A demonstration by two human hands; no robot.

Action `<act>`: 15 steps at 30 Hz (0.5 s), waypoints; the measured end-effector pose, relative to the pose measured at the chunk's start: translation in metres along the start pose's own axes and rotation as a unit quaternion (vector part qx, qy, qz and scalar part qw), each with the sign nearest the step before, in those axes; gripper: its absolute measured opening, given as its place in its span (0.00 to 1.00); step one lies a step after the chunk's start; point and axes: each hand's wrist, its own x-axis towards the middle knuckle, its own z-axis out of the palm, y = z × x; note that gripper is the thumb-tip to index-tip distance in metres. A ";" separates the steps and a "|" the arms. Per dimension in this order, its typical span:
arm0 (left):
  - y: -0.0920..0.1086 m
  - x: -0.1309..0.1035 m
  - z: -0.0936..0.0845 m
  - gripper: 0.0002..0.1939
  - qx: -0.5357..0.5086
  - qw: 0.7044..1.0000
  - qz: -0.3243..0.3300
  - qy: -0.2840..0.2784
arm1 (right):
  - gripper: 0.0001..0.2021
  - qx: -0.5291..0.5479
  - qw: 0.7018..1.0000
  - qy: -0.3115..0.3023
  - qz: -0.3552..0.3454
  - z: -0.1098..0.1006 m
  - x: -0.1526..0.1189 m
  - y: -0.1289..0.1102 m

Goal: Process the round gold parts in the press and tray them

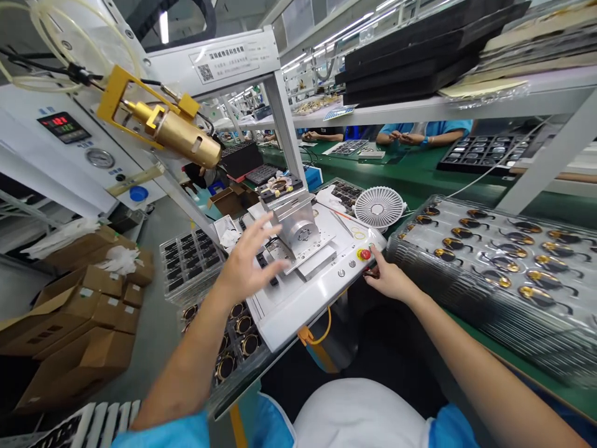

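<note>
My left hand [247, 264] hovers over the left side of a white bench machine [284, 317], its fingers spread and nothing in them; it is slightly blurred. Just beyond it a metal fixture block [301, 224] with a round flange stands on the machine base. On top of the block sits a small holder [280, 185] with a round part in it. At the machine's front right corner is my right hand [389, 280], index finger stretched out beside the red emergency stop button [364, 254]. Its other fingers curl near the edge, partly hidden. Two silver buttons [346, 268] lie left of the red one.
A brass-coloured dispensing head [186, 137] hangs at upper left. Stacked clear trays [466, 292] with black and gold parts stand right, others [191, 261] left. A white fan [380, 208] stands behind the machine. Cardboard boxes [84, 311] line the left floor. Co-workers' hands [408, 138] show across the bench.
</note>
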 end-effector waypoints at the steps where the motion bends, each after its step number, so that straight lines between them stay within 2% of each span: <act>1: 0.008 -0.020 0.005 0.30 -0.025 1.000 0.001 0.003 | 0.45 -0.011 1.000 0.004 0.001 0.001 0.000 0.000; 4: 0.029 -0.075 0.031 0.25 -0.142 0.988 -0.061 -0.009 | 0.45 -0.014 1.000 0.013 0.008 -0.002 0.003 0.000; 7: 0.045 -0.116 0.077 0.21 -0.266 0.938 -0.212 -0.062 | 0.43 -0.003 1.000 0.004 0.017 -0.012 -0.001 -0.002; 10: 0.059 -0.145 0.133 0.20 -0.417 0.841 -0.340 -0.064 | 0.32 0.002 1.000 -0.023 -0.010 -0.014 -0.028 -0.008; 12: 0.068 -0.159 0.167 0.22 -0.509 0.769 -0.384 -0.047 | 0.27 0.088 0.992 -0.052 -0.068 -0.005 -0.057 -0.016; 15: 0.081 -0.170 0.199 0.27 -0.610 0.680 -0.406 -0.017 | 0.34 0.267 0.948 -0.061 -0.162 0.022 -0.097 -0.031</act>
